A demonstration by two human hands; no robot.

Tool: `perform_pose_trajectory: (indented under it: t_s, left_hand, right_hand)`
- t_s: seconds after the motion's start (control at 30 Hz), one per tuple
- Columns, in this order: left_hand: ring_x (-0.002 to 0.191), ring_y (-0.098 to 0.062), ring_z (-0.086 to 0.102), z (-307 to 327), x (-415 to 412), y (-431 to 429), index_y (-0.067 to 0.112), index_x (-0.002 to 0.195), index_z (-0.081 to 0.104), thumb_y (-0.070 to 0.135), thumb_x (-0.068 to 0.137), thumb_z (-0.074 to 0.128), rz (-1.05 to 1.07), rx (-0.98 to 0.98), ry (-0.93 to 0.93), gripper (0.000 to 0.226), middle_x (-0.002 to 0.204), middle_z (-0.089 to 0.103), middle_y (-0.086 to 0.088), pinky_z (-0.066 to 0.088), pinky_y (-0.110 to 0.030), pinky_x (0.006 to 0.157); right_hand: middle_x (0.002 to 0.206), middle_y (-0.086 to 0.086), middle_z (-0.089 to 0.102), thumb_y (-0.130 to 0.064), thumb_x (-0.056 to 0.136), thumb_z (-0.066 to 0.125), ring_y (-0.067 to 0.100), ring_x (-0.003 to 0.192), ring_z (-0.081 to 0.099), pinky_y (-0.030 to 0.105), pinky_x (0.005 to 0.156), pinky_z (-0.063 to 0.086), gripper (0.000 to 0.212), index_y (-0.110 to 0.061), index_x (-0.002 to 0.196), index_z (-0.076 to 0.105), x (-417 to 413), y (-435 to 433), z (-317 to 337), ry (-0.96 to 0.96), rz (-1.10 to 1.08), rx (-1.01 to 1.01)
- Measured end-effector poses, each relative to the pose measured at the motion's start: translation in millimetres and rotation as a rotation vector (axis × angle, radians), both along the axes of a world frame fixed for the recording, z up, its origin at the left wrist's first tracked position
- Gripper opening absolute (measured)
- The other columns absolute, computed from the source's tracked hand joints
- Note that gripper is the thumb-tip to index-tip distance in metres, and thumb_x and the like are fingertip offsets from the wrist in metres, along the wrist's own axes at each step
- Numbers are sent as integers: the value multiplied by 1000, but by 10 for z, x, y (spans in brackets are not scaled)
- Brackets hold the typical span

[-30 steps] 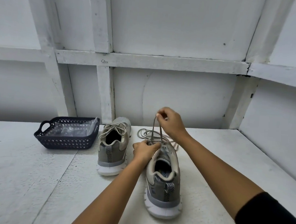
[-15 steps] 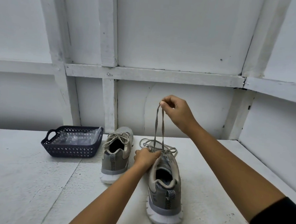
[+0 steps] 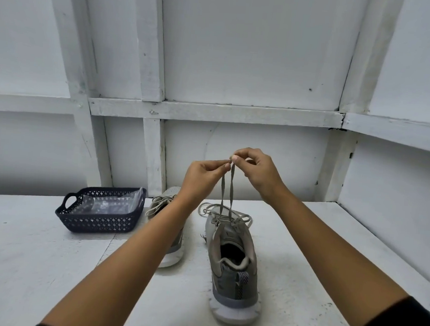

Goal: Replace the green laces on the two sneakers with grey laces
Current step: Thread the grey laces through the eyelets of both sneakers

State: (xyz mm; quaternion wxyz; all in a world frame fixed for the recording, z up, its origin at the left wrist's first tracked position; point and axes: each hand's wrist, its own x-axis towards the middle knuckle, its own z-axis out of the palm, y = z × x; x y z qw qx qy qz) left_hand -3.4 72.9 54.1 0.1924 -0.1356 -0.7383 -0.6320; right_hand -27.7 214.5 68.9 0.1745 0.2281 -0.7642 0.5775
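Left hand (image 3: 202,177) and right hand (image 3: 259,173) meeting fingertip to fingertip, both pinching the top of the lace (image 3: 226,191), its two strands rising from the near sneaker (image 3: 232,268), second sneaker (image 3: 173,253) at its 10 o'clock, dark basket (image 3: 98,221) further toward 9 o'clock

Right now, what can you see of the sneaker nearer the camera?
The sneaker is grey fabric with a pale collar and thick white sole, upright on the table, heel toward the camera. One lace runs through its front eyelets, both ends pulled up and pinched by the left hand and right hand. A loose lace lies at its toe.
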Motion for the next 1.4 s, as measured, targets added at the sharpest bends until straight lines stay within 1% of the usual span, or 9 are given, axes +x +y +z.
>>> perform_pose_trajectory:
  t_s: [0.1, 0.27, 0.37, 0.47, 0.73, 0.9, 1.03, 1.17, 1.4]
  left_hand:
    - [86, 5, 65, -13, -14, 37, 1, 110, 68, 12, 86, 66, -23, 55, -29, 26, 105, 70, -9, 49, -11, 85]
    - [70, 12, 63, -33, 8, 92, -2, 111, 66, 11, 88, 63, -61, 75, -75, 26, 87, 69, -3, 43, -2, 61]
    - [67, 8, 64, -46, 17, 60, -3, 110, 66, 10, 90, 60, -85, 94, -110, 24, 82, 68, -2, 44, -3, 59]
    - [67, 7, 64, -34, 38, 34, -2, 109, 66, 11, 92, 58, -101, 81, -131, 23, 83, 68, -2, 45, -3, 59]
    - [68, 7, 64, -11, 85, 73, 0, 105, 67, 11, 92, 57, -133, 56, -144, 20, 81, 68, 1, 46, -5, 62]
    - [65, 8, 63, -12, 102, 101, -4, 107, 65, 7, 93, 55, -135, 49, -138, 20, 81, 66, -2, 44, -3, 59]
    - [65, 8, 63, -29, 103, 112, -4, 107, 65, 8, 93, 55, -119, 43, -124, 21, 82, 67, -3, 44, -3, 59]
    - [63, 9, 62, -32, 106, 121, -5, 107, 65, 8, 92, 56, -116, 19, -116, 22, 81, 66, -3, 43, -3, 58]
    - [63, 8, 62, -7, 135, 135, -4, 106, 66, 8, 91, 57, -111, 9, -88, 21, 78, 66, -1, 41, -3, 58]
  right_hand:
    - [102, 1, 60, -17, 90, 61, -1, 84, 55, 15, 74, 42, 6, -20, 88, 65, 50, -26, -16, -80, 21, -119]
    - [91, -6, 63, -17, 91, 59, -6, 77, 57, 8, 66, 42, 9, -20, 86, 66, 120, -56, -60, -159, 57, -211]
    - [97, -6, 63, -18, 91, 60, -8, 85, 58, 0, 70, 42, 17, -12, 103, 70, 116, 21, -67, -77, 30, -110]
    - [104, 1, 57, -18, 91, 60, 6, 98, 55, 1, 81, 39, 23, -17, 112, 69, 105, 95, -55, 53, -38, 20]
    - [89, -4, 48, -14, 86, 67, 10, 90, 52, 4, 74, 35, 20, -15, 105, 73, 115, 114, -45, 282, -131, 200]
    - [88, -9, 47, -15, 87, 65, 3, 89, 51, 6, 76, 37, 21, -17, 108, 71, 138, 139, -69, 232, -91, 189]
    - [102, -5, 57, -17, 93, 56, 3, 97, 55, 4, 81, 40, 25, -16, 116, 67, 156, 159, -35, 66, -34, 112]
    - [92, -13, 62, -16, 92, 59, -17, 78, 57, 1, 64, 41, 23, -4, 108, 69, 173, 171, -38, -56, 5, 21]
    - [81, -8, 63, -11, 88, 64, -14, 65, 58, 1, 59, 41, 16, -1, 98, 70, 178, 113, -3, -100, 41, -37]
